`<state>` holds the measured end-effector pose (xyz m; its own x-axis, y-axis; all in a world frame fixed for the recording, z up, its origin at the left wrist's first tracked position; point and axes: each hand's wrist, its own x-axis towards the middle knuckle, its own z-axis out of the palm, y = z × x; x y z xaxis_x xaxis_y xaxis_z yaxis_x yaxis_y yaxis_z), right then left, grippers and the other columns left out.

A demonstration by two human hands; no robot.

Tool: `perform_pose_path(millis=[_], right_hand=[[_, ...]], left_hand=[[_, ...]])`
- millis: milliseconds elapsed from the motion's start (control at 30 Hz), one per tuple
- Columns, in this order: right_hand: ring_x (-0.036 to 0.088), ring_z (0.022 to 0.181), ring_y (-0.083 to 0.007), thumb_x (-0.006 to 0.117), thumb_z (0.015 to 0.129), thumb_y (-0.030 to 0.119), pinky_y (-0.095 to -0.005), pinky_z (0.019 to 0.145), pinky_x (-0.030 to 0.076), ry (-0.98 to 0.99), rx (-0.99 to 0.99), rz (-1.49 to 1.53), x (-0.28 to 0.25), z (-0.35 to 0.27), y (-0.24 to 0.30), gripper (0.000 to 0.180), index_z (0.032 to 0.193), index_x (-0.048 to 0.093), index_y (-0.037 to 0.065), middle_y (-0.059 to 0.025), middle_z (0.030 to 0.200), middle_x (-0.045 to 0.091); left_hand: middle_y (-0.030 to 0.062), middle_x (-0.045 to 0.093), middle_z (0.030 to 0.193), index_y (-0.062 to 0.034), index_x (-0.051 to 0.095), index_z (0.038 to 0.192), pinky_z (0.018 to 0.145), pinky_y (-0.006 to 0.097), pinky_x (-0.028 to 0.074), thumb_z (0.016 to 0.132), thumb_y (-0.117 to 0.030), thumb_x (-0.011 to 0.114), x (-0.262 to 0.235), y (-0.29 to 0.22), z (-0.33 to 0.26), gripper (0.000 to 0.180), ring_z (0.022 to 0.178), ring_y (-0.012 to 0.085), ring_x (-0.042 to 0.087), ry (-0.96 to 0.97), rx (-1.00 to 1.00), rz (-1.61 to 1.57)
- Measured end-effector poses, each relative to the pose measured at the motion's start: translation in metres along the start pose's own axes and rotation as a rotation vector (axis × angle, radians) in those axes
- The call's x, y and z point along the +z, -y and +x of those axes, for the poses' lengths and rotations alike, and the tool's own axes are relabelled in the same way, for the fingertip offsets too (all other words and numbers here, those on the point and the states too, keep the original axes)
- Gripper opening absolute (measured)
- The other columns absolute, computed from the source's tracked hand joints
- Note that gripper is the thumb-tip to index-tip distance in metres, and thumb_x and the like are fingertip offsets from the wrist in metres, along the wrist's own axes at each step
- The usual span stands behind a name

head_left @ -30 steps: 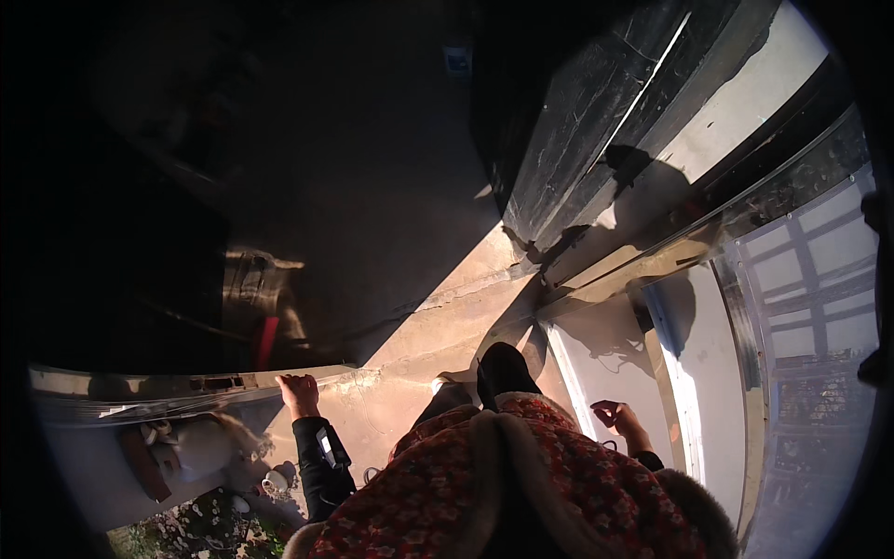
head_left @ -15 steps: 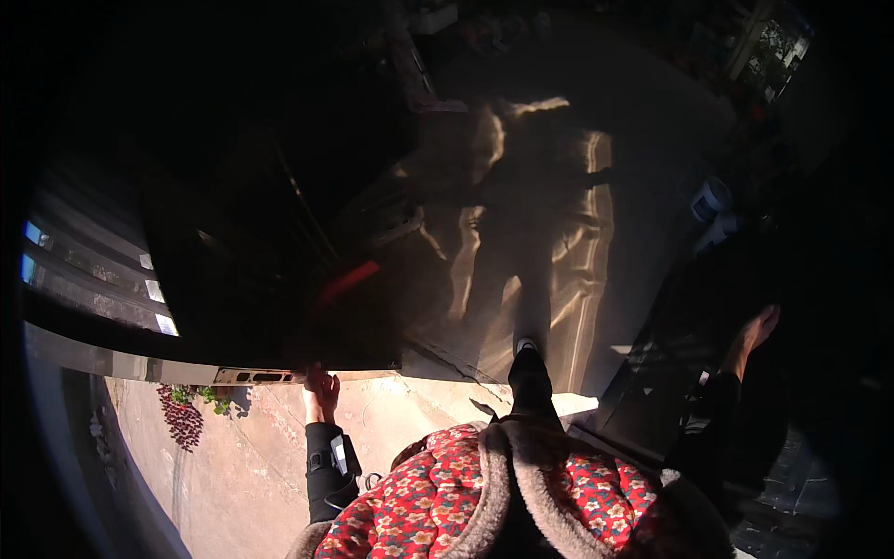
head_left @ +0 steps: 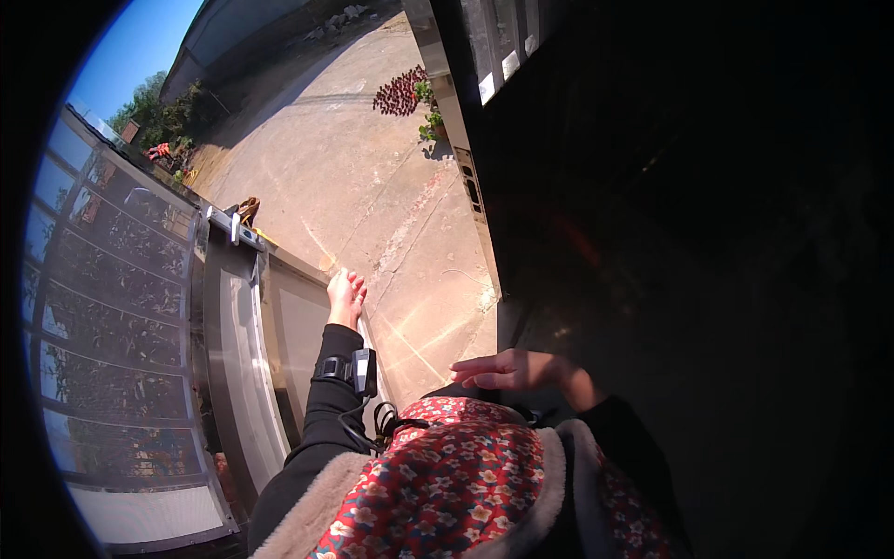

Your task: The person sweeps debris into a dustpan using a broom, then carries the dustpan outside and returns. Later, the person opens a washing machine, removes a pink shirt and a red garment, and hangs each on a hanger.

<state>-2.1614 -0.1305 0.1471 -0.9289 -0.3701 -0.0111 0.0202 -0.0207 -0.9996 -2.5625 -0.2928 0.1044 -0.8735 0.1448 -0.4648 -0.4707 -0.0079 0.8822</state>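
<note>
My left hand (head_left: 346, 296) is in sunlight beside the edge of a metal-framed door (head_left: 298, 284). Its fingers are loosely bent and apart, and I see nothing in them. Whether it touches the door edge, I cannot tell. The door has glazed panes and a pale handle (head_left: 237, 230). In front of my body, my right hand (head_left: 512, 370) stretches its fingers leftward, holding nothing. Farther ahead is a metal door edge (head_left: 468, 182) with dark slots in it; neither hand is on it.
Pale concrete ground (head_left: 317, 168) lies outside the doorway. A plant with dark red leaves (head_left: 400, 93) and a green potted plant (head_left: 431, 126) stand by the far door edge. Deep shadow covers the right side. A wall (head_left: 251, 37) runs along the back.
My view has turned left, from the dark interior toward the sunlit yard. My left hand has come away from the slotted edge. My right hand has moved in front of my body.
</note>
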Motion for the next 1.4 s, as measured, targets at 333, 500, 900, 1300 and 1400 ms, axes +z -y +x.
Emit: perform_pose_path(millis=[333,500,900,1300,1400], right_hand=[[0.056,0.083,-0.0086,0.045,0.098,0.04,-0.0243,0.066,0.043,-1.633,0.766,0.305,0.0,-0.248,-0.205,0.044,0.135,0.047,0.017,-0.0025,0.101,0.06],[0.052,0.059,-0.0096,0.047,0.095,0.037,-0.0244,0.048,0.039,-1.733,1.094,0.288,0.177,-0.376,-0.258,0.036,0.123,0.052,0.015,0.0004,0.076,0.057],[0.055,0.065,-0.0116,0.048,0.098,0.027,-0.0258,0.053,0.045,-1.892,1.047,0.559,0.322,-0.361,-0.191,0.033,0.125,0.053,0.01,-0.0026,0.085,0.06],[0.06,0.069,-0.0122,0.053,0.096,0.025,-0.0255,0.058,0.048,-1.633,0.849,-0.053,0.267,-0.325,-0.098,0.034,0.125,0.054,0.007,-0.0034,0.092,0.064],[0.059,0.069,-0.014,0.054,0.094,0.024,-0.0285,0.06,0.052,-1.575,0.816,-0.213,0.26,-0.31,-0.086,0.034,0.124,0.054,0.008,-0.0041,0.092,0.061]], left_hand=[[0.0172,0.047,0.13,-0.0011,0.052,0.123,0.099,0.041,0.039,0.084,-0.036,0.068,-0.101,-0.127,0.047,0.055,0.114,0.0308,0.048,-0.619,0.704,0.635],[0.0217,0.042,0.135,-0.0013,0.043,0.132,0.108,0.046,0.029,0.083,-0.044,0.064,-0.057,-0.181,0.093,0.068,0.127,0.0396,0.038,-0.534,0.807,0.868],[0.0233,0.04,0.139,0.0042,0.04,0.132,0.104,0.052,0.035,0.082,-0.048,0.065,-0.01,-0.212,0.156,0.076,0.127,0.0403,0.041,-0.446,0.331,1.119],[0.026,0.062,0.112,0.0012,0.05,0.112,0.09,0.05,0.046,0.093,-0.034,0.05,-0.017,-0.202,0.05,0.04,0.108,0.0423,0.059,-0.15,0.499,1.12],[0.0291,0.063,0.101,0.002,0.047,0.109,0.086,0.05,0.046,0.094,-0.026,0.047,-0.009,-0.188,0.005,0.032,0.1,0.0444,0.06,-0.049,0.593,1.041]])
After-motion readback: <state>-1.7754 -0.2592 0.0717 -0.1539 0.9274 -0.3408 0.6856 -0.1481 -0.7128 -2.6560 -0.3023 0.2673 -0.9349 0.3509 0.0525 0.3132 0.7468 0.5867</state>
